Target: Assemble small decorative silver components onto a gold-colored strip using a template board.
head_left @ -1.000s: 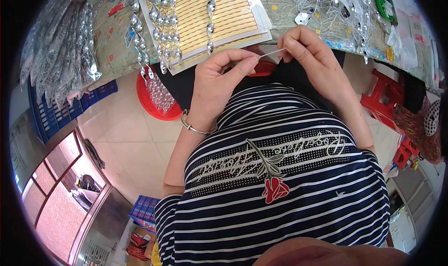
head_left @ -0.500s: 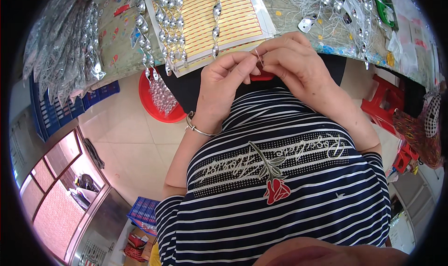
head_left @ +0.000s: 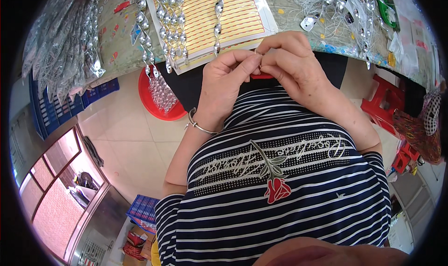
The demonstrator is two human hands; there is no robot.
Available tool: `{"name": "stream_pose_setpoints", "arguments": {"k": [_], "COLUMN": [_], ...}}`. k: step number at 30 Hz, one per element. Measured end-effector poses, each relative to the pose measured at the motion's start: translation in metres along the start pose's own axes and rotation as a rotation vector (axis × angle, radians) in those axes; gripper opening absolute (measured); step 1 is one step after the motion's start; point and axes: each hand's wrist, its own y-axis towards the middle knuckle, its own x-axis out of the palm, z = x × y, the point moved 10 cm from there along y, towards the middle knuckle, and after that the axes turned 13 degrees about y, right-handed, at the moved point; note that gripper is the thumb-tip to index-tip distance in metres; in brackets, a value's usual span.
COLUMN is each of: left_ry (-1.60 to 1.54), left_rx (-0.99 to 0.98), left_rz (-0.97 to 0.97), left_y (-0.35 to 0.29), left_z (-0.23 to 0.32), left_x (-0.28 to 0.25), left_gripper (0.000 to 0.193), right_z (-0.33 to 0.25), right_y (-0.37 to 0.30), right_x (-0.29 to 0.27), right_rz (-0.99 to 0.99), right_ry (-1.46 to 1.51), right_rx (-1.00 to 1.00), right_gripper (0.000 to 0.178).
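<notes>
My left hand (head_left: 223,84), a metal bangle (head_left: 198,126) on its wrist, meets my right hand (head_left: 301,72) just off the table's near edge. Thumbs and fingertips of both are pinched close together around something thin and whitish, too small to name. Just beyond them lies a stack of yellow sheets (head_left: 238,21) with red wavy lines. Shiny silver twisted strips (head_left: 173,19) rest across its left side, and a single twisted strip (head_left: 218,28) lies nearer the middle. Some strips at the left hang over the table edge.
Plastic-wrapped silver bundles (head_left: 70,37) cover the table's left end, above a blue crate (head_left: 44,109). White threads with silver pieces (head_left: 322,7) lie tangled at the right, beside a green object (head_left: 386,14). Below are a red basin (head_left: 144,95) and a red stool (head_left: 382,102).
My hands stay pinched together in nearly the same place, with small finger shifts. The thin whitish thing between the fingertips shows less now. The view has shifted slightly.
</notes>
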Motion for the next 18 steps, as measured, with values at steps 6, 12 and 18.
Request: {"name": "stream_pose_setpoints", "arguments": {"k": [6,12,18], "left_ry": [0.034,0.098,0.051], "left_rx": [0.038,0.046,0.026], "left_rz": [-0.008,-0.063,-0.099], "left_y": [-0.002,-0.003,-0.002], "left_z": [0.001,0.001,-0.002], "left_x": [0.0,0.005,0.008], "left_gripper": [0.011,0.011,0.011], "right_z": [0.026,0.052,0.052], "right_y": [-0.011,-0.015,-0.009], "right_x": [-0.008,0.006,0.012], "right_rz": [0.095,0.079,0.08], "right_ry": [0.246,0.538,0.67], "right_rx": [0.207,0.437,0.44], "right_gripper": [0.003,0.008,0.009]}}
